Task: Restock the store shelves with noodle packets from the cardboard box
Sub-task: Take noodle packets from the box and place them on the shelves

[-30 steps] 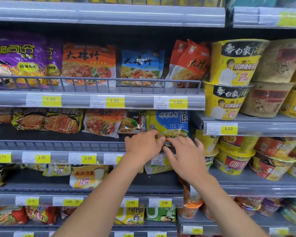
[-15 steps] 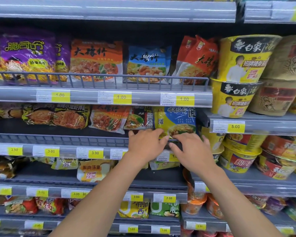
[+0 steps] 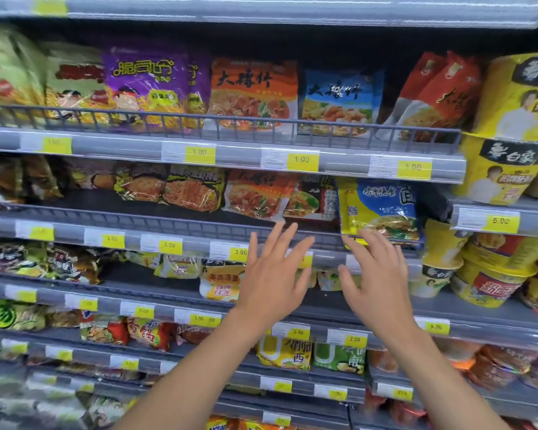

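Both hands empty, fingers spread: left hand (image 3: 274, 274), right hand (image 3: 378, 274). Yellow-and-blue plastic noodle packet (image 3: 378, 209) upright at 1 o'clock behind grey wire shelf rail (image 3: 168, 223). Risk: packet may topple forward.

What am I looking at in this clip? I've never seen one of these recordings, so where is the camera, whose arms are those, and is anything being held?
There is no machine here: a person works with two bare hands. The single picture comes from a wide-angle camera worn on the head, looking forward and down, so the arms reach in from the bottom edge. The left hand and the right hand are both open with fingers spread, and neither holds anything. They hover in front of a store shelf rail. Just above the right hand stands a yellow and blue noodle packet, upright at the right end of that row. Other noodle packets fill the shelves, an orange one among them on the row above, with yellow noodle cups at the right. Yellow price tags line the rails. No cardboard box shows.
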